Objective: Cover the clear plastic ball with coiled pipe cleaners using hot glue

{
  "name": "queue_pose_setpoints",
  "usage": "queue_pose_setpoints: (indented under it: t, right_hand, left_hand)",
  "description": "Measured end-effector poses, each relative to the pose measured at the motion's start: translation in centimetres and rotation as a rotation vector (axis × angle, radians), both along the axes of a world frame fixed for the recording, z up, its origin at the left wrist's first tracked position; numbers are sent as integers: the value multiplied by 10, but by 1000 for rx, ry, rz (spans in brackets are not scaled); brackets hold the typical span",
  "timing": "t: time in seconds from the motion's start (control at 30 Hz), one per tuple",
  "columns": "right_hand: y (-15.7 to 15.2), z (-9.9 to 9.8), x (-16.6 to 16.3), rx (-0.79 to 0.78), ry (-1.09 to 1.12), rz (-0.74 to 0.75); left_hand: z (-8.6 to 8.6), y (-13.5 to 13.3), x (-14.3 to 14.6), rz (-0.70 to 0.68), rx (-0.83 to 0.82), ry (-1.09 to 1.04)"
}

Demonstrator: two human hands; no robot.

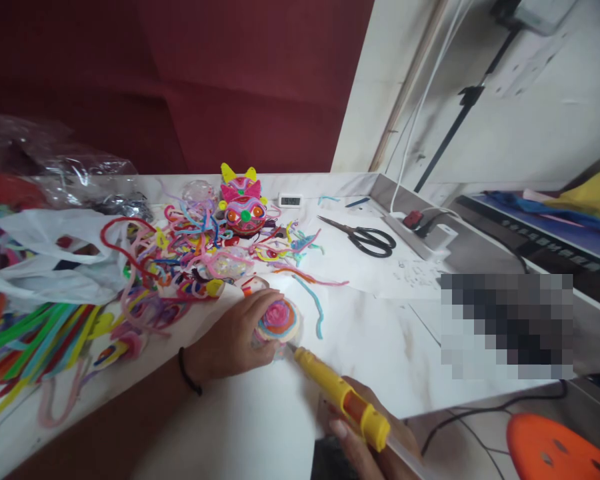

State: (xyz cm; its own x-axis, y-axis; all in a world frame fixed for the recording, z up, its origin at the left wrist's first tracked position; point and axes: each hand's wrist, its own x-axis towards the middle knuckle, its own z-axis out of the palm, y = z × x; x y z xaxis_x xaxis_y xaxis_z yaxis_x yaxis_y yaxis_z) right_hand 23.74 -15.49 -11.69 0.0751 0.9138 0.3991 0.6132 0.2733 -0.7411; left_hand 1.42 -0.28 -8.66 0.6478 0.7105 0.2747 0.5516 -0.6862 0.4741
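Note:
My left hand (240,333) is closed around a small round craft piece (277,320) with coiled rings of pink, purple, orange, blue and cream. In my right hand (360,427) is a yellow hot glue gun (335,387), with a clear glue stick (405,460) coming out of its back end. The nozzle points up and left and meets, or nearly meets, the lower right edge of the round piece; actual contact I cannot tell. My fingers cover the left side of the piece.
Behind my left hand lies a heap of coloured pipe cleaners (190,253) with a finished animal-face figure (243,203). Black-handled scissors (365,239), a small digital clock (291,200) and a power strip (425,243) lie farther back. A white plastic bag (55,267) is at left.

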Motion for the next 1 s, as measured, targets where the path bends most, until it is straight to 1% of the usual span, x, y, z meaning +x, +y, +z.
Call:
queue_pose_setpoints:
  t: [0.13, 0.17, 0.3, 0.5, 0.63, 0.73, 0.8, 0.9, 1.0]
  right_hand:
    - [5, -2, 4, 38, -32, 133]
    - [7, -1, 3, 42, -26, 140]
    - [7, 1, -7, 38, 11, 25]
    - [0, -7, -12, 39, -56, -83]
    - [1, -3, -9, 62, -61, -61]
    - [4, 5, -7, 43, -88, -83]
    - [5, 8, -6, 26, -80, -71]
    - [5, 6, -7, 17, -44, -28]
    - [3, 1, -7, 37, -71, -35]
  left_hand:
    - [0, 0, 0, 2, -6, 3]
    - [0, 0, 0, 2, -8, 8]
    - [0, 1, -1, -6, -8, 12]
    - [1, 1, -1, -9, -19, 0]
    - [3, 1, 0, -5, -19, -4]
    - [5, 1, 1, -6, -26, -7]
    - [5, 1, 1, -5, -31, -6]
    - [4, 1, 1, 4, -24, -7]
    - [4, 1, 1, 5, -19, -5]
